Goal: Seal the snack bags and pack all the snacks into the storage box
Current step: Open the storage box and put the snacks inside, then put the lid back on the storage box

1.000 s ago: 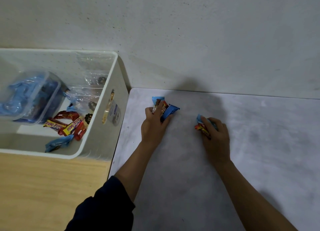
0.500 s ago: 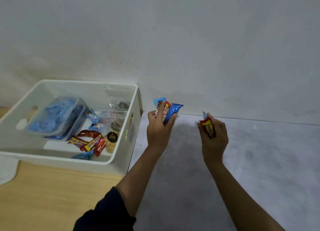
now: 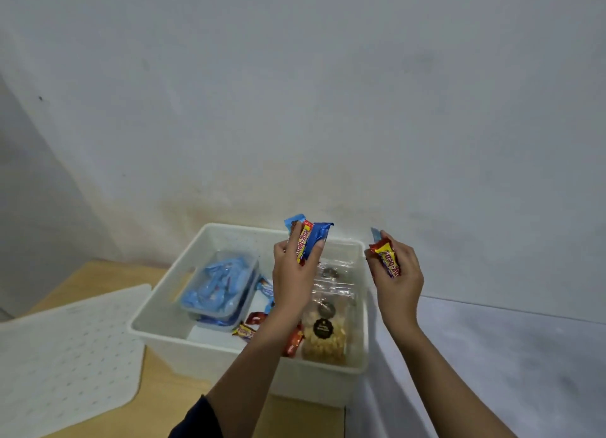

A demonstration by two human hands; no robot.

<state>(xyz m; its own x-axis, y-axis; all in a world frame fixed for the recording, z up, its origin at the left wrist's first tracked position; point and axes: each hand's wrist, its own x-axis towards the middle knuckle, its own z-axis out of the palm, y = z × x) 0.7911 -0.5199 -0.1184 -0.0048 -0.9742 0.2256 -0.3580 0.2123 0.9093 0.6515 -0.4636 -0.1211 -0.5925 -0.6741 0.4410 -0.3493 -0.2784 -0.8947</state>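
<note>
My left hand (image 3: 295, 273) hangs over the white storage box (image 3: 157, 309) and grips a bunch of snack bars (image 3: 308, 241), red-yellow and blue wrappers sticking up. My right hand (image 3: 398, 273) holds more wrapped snack bars (image 3: 387, 260) just above the box's right rim. Inside the box lie a clear tub of blue-wrapped snacks (image 3: 219, 285), clear snack bags of cookies (image 3: 328, 329) and loose bars (image 3: 244, 331).
The box's white lid (image 3: 65, 352) lies flat on the wooden table (image 3: 164, 382) to the left. A grey marbled surface (image 3: 492, 372) spreads to the right of the box. A pale wall rises close behind.
Both hands lifted their snack bars off the grey surface and carried them left and up; the left hand is now over the box. The camera view swung left as well.
</note>
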